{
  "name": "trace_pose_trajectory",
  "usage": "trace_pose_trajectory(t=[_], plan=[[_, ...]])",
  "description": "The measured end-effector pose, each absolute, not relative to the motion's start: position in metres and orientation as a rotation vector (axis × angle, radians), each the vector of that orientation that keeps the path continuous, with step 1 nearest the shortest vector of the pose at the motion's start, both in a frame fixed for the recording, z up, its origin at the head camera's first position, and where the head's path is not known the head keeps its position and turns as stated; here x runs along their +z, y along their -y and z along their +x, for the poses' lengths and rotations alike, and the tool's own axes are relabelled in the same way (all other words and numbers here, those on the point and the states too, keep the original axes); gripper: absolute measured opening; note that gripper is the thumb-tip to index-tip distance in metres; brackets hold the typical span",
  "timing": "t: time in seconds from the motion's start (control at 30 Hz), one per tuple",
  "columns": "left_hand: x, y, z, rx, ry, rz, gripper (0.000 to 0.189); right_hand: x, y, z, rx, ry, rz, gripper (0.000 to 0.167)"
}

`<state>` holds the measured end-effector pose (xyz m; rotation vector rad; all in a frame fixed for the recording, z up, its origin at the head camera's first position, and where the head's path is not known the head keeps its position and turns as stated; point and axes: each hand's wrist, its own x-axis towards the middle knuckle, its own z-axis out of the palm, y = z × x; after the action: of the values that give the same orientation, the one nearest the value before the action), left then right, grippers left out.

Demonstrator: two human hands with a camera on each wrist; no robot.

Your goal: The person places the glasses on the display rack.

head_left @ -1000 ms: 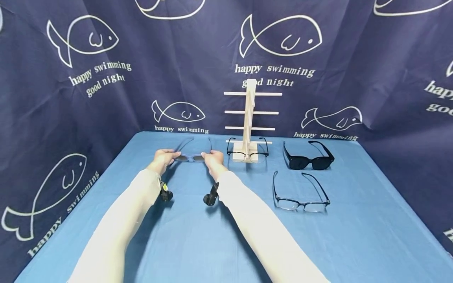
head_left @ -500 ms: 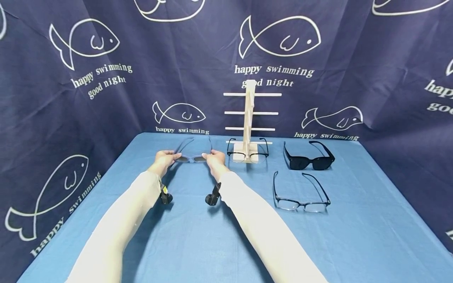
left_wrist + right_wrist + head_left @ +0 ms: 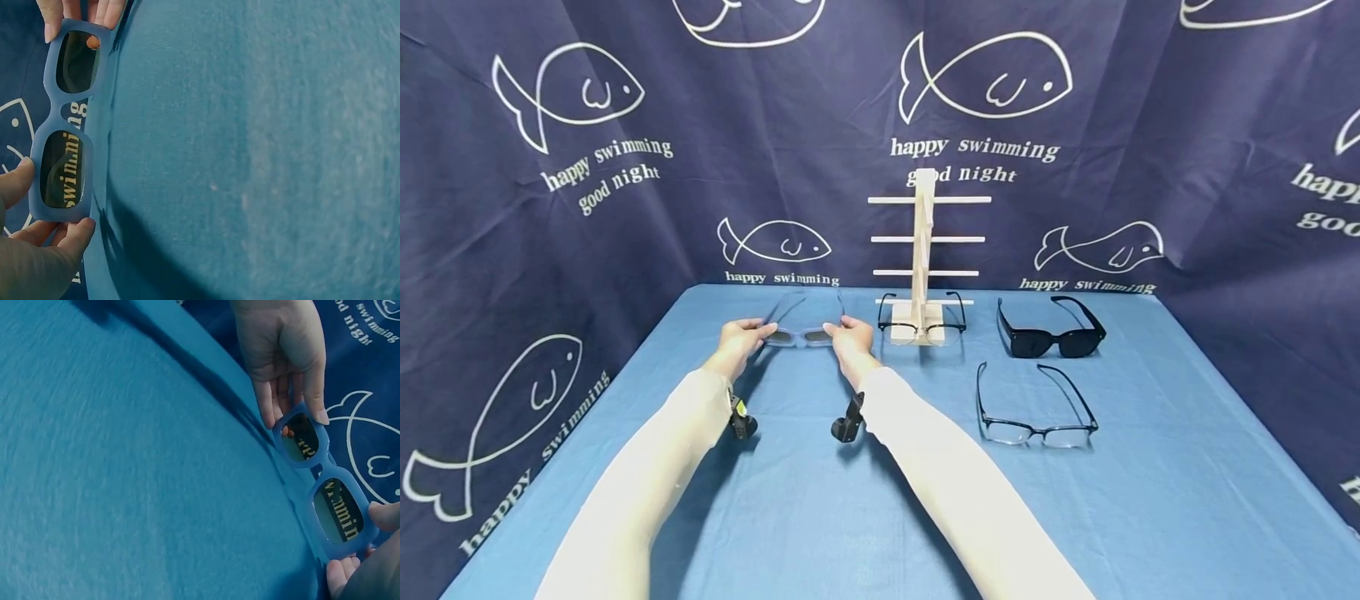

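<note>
Blue-framed sunglasses [image 3: 798, 337] with dark lenses are held between both hands at the table's far left, their temples unfolded and pointing away. My left hand [image 3: 737, 345] pinches the left end of the frame, thumb on the near side and fingers behind and below. On the other end, my right hand [image 3: 853, 345] grips in the same way, close to the hinge. The left wrist view shows the frame front [image 3: 57, 115] whole, backdrop lettering visible through its lenses. From the right wrist, the sunglasses [image 3: 322, 464] appear near the table's back edge, casting a shadow.
Right of the hands stands a wooden display rack [image 3: 922, 242] with several crossbars; black-browed glasses [image 3: 956, 327] sit at its lowest bar. Black sunglasses [image 3: 1060, 343] and black-framed clear glasses [image 3: 1036, 432] lie on the blue cloth [image 3: 1180, 467] further right. A fish-print curtain [image 3: 820, 100] hangs behind.
Both hands keep their grip on the blue sunglasses, which stay almost in place. The head view has turned slightly, so most things appear a little further left.
</note>
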<state>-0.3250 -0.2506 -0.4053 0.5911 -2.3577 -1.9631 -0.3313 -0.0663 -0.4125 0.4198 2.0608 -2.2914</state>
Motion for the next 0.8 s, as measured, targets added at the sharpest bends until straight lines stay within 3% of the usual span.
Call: trace_pose_trajectory(t=[0.8], plan=[[-0.374, 0.262, -0.313, -1.936, 2.472, 0.468, 0.064, -0.392, 0.062, -0.316, -2.396, -1.978, 0.323, 0.046]])
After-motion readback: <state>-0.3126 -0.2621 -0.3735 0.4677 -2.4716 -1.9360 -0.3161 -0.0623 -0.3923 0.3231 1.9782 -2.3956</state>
